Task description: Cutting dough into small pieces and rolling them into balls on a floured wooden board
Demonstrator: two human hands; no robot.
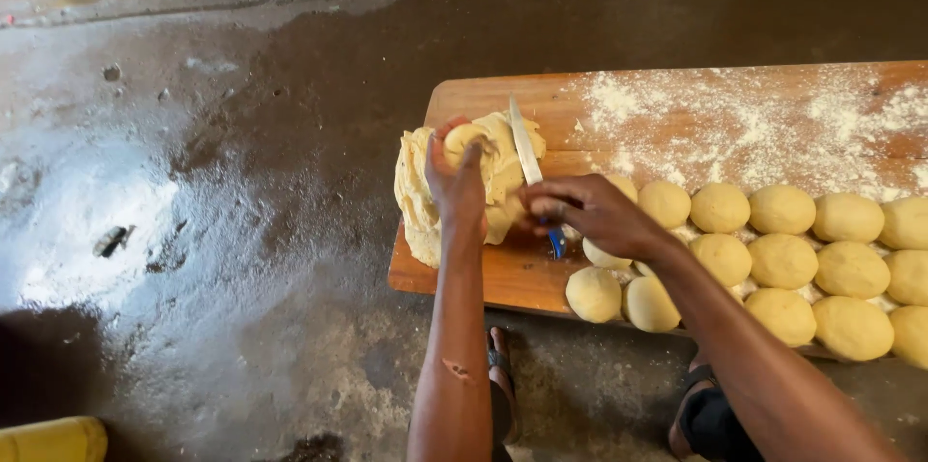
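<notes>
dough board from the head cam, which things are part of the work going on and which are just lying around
In use: left hand gripping the big dough mass; right hand holding the knife; dough balls in rows; floured wooden board.

Lying about: yellow container and small dark scrap on the wet floor.

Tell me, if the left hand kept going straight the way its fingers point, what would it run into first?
The left hand already grips a piece of the big dough mass. Pushed onward, it would likely cross bare wooden board and reach the wet floor beyond.
</notes>
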